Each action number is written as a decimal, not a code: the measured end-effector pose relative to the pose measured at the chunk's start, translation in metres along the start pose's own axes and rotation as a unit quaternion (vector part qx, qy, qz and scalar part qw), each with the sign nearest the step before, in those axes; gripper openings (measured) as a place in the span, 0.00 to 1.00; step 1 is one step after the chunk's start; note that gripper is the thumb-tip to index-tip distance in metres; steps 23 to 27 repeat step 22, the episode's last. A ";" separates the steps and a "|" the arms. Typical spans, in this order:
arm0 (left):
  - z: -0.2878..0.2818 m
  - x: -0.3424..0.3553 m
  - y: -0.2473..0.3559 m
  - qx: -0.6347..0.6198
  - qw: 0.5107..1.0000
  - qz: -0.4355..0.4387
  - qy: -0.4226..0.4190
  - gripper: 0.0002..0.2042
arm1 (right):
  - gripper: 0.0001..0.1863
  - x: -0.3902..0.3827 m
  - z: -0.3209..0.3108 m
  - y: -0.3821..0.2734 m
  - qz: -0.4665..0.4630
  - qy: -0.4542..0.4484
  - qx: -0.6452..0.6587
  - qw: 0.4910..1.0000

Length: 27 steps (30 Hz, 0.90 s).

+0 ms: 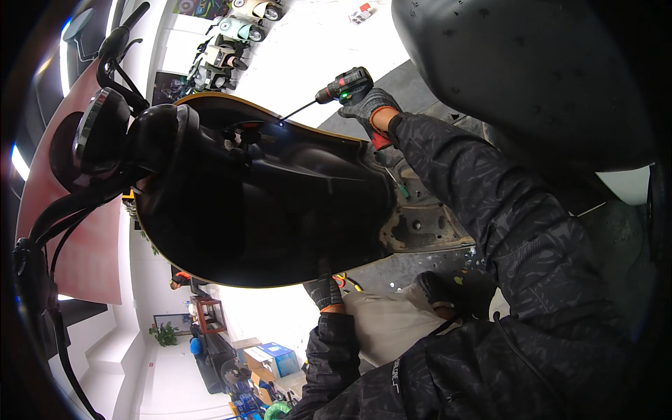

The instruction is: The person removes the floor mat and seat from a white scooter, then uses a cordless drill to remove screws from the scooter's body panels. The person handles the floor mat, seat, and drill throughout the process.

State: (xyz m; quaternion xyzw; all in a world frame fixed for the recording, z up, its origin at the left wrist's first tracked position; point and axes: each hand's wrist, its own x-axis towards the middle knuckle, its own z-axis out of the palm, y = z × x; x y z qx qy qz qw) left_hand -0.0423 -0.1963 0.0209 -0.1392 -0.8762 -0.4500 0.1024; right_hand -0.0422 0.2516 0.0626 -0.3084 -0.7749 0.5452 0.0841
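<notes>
My right hand, in a grey work glove with an orange cuff, is closed around the grip of a cordless drill. A long thin bit reaches from the drill to the upper edge of a scooter's black leg shield. A small bright spot shows at the bit's tip; whether it sits in a screw is too small to tell. At the panel's lower edge my gloved left hand grips the rim, its fingers partly lost in shadow. A green-handled screwdriver lies on the worn floorboard.
Handlebars and a round headlight stand at the left. A large black seat fills the upper right. Yellow-and-red-handled pliers lie below the panel. Cardboard boxes are at the bottom; several parked scooters line the back.
</notes>
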 end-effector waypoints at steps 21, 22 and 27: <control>-0.003 0.007 -0.017 -0.036 0.999 -0.033 -0.017 0.26 | 0.34 -0.010 0.007 -0.002 0.002 0.072 0.008 0.997; -0.004 0.006 -0.015 -0.016 0.999 -0.029 -0.016 0.26 | 0.36 -0.011 0.006 -0.003 0.034 0.062 0.021 0.997; -0.004 0.006 -0.015 -0.016 0.999 -0.029 -0.016 0.26 | 0.36 -0.011 0.006 -0.003 0.034 0.062 0.021 0.997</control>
